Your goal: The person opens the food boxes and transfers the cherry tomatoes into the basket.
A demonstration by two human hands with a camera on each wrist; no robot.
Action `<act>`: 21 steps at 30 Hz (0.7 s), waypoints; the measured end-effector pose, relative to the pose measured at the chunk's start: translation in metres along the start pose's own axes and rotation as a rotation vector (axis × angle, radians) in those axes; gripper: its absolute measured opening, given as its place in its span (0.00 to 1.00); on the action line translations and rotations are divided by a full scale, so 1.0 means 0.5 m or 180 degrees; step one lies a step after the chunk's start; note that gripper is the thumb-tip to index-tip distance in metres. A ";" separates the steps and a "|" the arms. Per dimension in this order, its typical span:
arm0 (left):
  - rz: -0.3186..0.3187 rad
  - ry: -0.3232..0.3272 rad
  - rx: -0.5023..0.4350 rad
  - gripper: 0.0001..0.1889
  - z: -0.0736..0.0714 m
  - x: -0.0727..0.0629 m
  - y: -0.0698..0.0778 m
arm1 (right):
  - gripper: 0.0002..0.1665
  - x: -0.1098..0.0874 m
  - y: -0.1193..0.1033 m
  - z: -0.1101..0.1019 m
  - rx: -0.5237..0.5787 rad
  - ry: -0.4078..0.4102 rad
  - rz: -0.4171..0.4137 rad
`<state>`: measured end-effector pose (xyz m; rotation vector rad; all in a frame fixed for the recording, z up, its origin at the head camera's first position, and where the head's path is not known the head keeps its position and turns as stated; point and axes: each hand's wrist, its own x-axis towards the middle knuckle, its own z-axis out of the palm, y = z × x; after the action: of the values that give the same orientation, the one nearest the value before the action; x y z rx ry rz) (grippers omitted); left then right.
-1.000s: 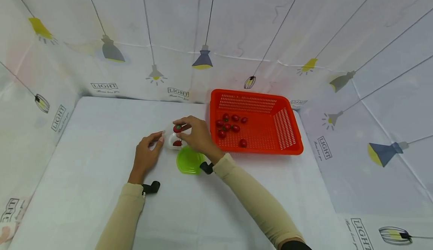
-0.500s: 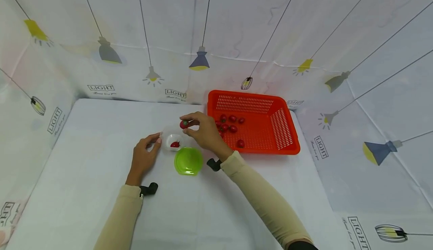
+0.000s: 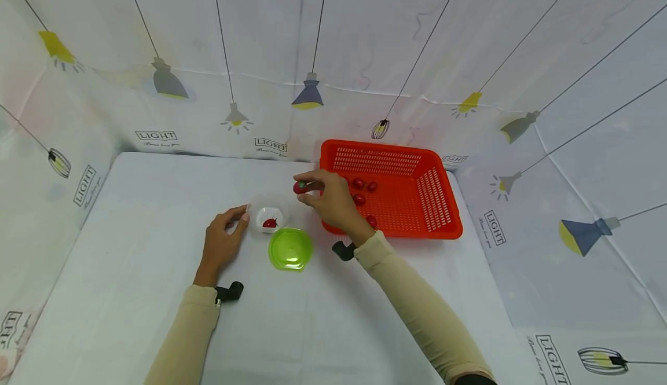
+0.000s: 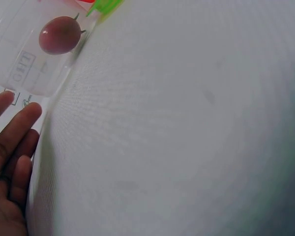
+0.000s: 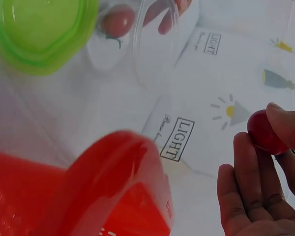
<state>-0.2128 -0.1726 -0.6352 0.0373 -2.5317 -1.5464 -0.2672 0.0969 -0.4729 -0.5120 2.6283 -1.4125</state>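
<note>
A clear plastic tub (image 3: 267, 211) stands on the white table with one cherry tomato (image 4: 61, 35) inside; the tomato's green stem shows. My left hand (image 3: 224, 243) is at the tub's left side, its fingertips right at the wall, fingers fairly straight. My right hand (image 3: 333, 200) pinches another cherry tomato (image 5: 266, 132) between thumb and fingers, held up near the left rim of the red basket (image 3: 406, 217). Several more cherry tomatoes (image 3: 359, 183) lie in that basket, some hidden behind the right hand.
A green lid (image 3: 290, 249) lies just in front of the tub, left of the basket. Behind the table hangs a white sheet (image 3: 208, 37) printed with lamps. Black wrist cameras (image 3: 229, 291) sit on both wrists.
My right hand has moved right, away from above the tub to the basket's left rim, still pinching the tomato. The left hand has stayed beside the tub.
</note>
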 end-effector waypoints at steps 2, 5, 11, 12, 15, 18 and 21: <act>-0.0001 -0.0002 0.0002 0.23 0.000 0.001 -0.001 | 0.24 -0.001 0.007 -0.009 0.0044 -0.0004 0.0030; -0.0020 -0.0004 -0.0003 0.23 0.001 0.001 -0.002 | 0.25 -0.004 0.019 -0.021 0.0040 0.0012 0.0069; -0.0032 0.0004 0.0019 0.23 0.001 0.000 -0.001 | 0.25 -0.008 0.040 -0.049 0.0033 0.0097 0.0176; -0.0031 0.0005 0.0023 0.23 0.001 -0.001 -0.001 | 0.25 -0.009 0.042 -0.054 0.0043 0.0112 0.0206; -0.0038 0.0006 0.0007 0.23 0.002 -0.001 -0.001 | 0.25 -0.013 0.048 -0.070 0.0056 0.0141 0.0289; -0.0025 0.0006 0.0009 0.23 0.002 -0.002 -0.001 | 0.25 -0.017 0.054 -0.085 0.0099 0.0140 0.0353; -0.0002 0.0007 0.0007 0.23 0.002 -0.002 0.000 | 0.25 -0.020 0.063 -0.099 0.0134 0.0135 0.0395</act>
<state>-0.2122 -0.1717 -0.6355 0.0400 -2.5320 -1.5427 -0.2781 0.1551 -0.4717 -0.3117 2.6059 -1.4524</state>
